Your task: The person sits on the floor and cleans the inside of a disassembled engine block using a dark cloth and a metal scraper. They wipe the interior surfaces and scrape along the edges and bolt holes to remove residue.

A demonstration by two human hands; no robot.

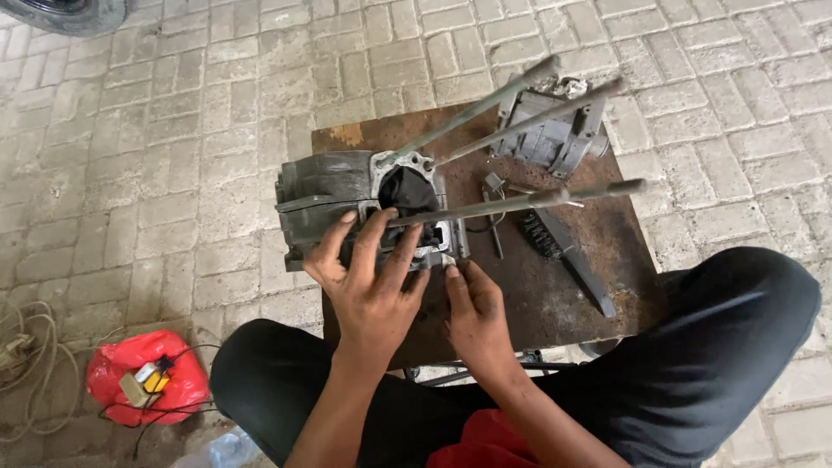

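Left hand (371, 286) spread on engine case (347, 208) — right hand (475, 312) pinching its edge

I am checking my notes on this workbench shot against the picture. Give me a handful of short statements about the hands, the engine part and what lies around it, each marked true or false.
1. The left hand lies spread on the grey engine casing. True.
2. The right hand grips one of the long metal studs. False: its fingertips touch the casing's lower edge, below the studs.
3. The casing sits on a rusty metal plate. True.
4. A second grey engine part lies at the plate's far end. True.
5. The red bag lies on the plate. False: it lies on the paving, left of the person's knee.
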